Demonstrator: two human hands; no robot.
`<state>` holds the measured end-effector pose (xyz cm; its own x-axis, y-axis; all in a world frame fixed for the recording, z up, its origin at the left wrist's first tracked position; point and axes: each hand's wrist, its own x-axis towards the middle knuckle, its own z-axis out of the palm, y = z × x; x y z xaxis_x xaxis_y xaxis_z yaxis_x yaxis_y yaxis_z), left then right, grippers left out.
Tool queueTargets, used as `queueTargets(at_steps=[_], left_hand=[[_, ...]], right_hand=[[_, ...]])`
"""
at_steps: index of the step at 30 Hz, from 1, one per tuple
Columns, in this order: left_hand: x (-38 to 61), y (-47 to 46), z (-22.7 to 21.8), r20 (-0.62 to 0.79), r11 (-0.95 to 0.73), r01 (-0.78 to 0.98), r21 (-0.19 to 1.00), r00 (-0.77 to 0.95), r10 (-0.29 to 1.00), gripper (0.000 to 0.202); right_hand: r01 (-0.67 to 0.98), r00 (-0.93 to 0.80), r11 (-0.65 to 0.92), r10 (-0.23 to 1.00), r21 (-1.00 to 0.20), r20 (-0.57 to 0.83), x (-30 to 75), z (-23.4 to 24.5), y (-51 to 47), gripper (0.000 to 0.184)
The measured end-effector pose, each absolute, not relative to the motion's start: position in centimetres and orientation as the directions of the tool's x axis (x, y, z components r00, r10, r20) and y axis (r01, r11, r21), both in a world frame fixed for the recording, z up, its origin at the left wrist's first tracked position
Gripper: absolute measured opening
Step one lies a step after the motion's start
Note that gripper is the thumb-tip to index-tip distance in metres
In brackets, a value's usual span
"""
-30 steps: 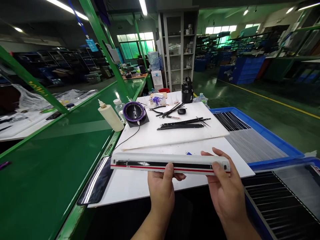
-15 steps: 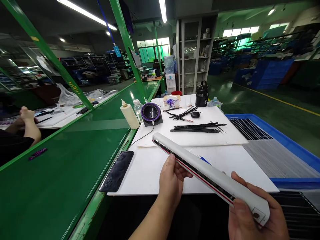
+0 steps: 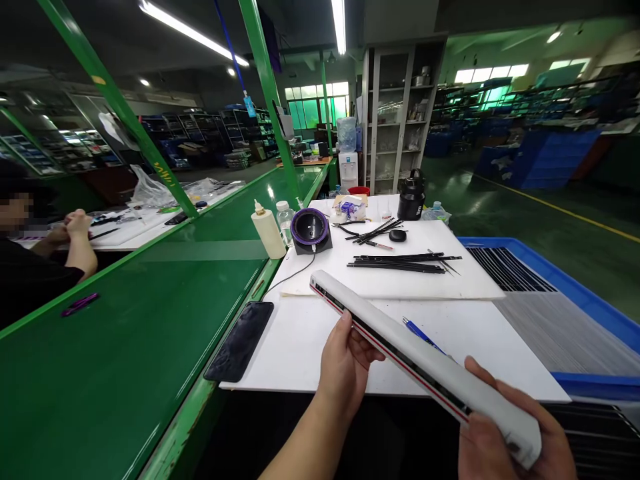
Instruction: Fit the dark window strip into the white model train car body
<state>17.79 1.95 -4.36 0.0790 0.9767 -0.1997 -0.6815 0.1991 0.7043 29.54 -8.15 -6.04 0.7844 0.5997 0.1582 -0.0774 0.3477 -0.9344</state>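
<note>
Both my hands hold a long white plastic model train carriage [image 3: 425, 347], which has a black window strip and a red stripe along its side. It lies diagonally, its far end over the white board. My left hand [image 3: 346, 375] grips it from below near the middle. My right hand [image 3: 505, 437] wraps the near end, low at the bottom right. A blue pen [image 3: 423, 335] lies on the white sheet [image 3: 300, 353] just beyond the carriage, close to neither hand's fingers.
A dark smartphone [image 3: 239, 341] lies left of my hands. Black tweezers [image 3: 400, 263], a purple-ringed round device [image 3: 310, 227], a glue bottle [image 3: 269, 230] and a black flask [image 3: 411, 195] stand beyond. A blue tray [image 3: 550, 300] sits right. A co-worker's hands [image 3: 75, 230] rest far left.
The carriage has turned from level across my view to a diagonal, its near end lowered to the right. The view has swung, bringing a co-worker in at the left.
</note>
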Motion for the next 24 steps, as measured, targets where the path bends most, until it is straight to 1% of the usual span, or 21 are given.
queueTargets(at_steps=[2, 3, 6, 9, 12, 15, 18, 21, 24], left_hand=[[17.8, 1.8, -4.5, -0.184, 0.154, -0.641, 0.752, 0.021, 0.983, 0.039], [17.8, 1.7, -4.6, -0.174, 0.137, -0.613, 0.778, -0.001, 0.985, 0.039], [17.8, 1.6, -4.7, -0.154, 0.113, -0.522, 0.845, -0.035, 0.988, 0.04], [17.8, 1.6, -4.8, -0.141, 0.106, -0.46, 0.882, -0.044, 0.989, 0.043], [17.7, 1.7, -4.7, -0.141, 0.11, -0.439, 0.892, -0.038, 0.989, 0.041], [17.5, 2.0, -4.6, -0.15, 0.11, -0.445, 0.889, -0.055, 0.987, 0.039], [17.4, 2.3, -4.6, -0.16, 0.101, -0.463, 0.881, -0.092, 0.983, 0.038], [17.3, 2.6, -4.7, -0.175, 0.085, -0.488, 0.869, -0.143, 0.974, 0.038], [17.3, 2.9, -4.9, -0.197, 0.086, -0.519, 0.85, -0.162, 0.967, 0.041]], right_hand=[[-0.276, 0.759, 0.309, 0.651, -0.91, -0.009, 30.6, -6.1, -7.1, 0.048], [-0.355, 0.729, 0.296, 0.682, -0.887, -0.064, 31.1, -6.3, -6.6, 0.048], [-0.473, 0.665, 0.29, 0.737, -0.832, -0.12, 32.5, -6.9, -5.3, 0.041], [-0.503, 0.639, 0.302, 0.761, -0.81, -0.113, 33.1, -7.5, -5.0, 0.032], [-0.492, 0.631, 0.309, 0.771, -0.814, -0.089, 33.2, -7.7, -5.1, 0.03], [-0.496, 0.586, 0.3, 0.808, -0.815, -0.06, 33.3, -7.7, -5.1, 0.03], [-0.507, 0.523, 0.257, 0.85, -0.823, -0.056, 33.4, -7.8, -5.0, 0.031], [-0.502, 0.5, 0.212, 0.862, -0.838, -0.081, 33.3, -7.9, -5.0, 0.037], [-0.5, 0.494, 0.205, 0.865, -0.842, -0.083, 33.1, -7.9, -4.9, 0.04]])
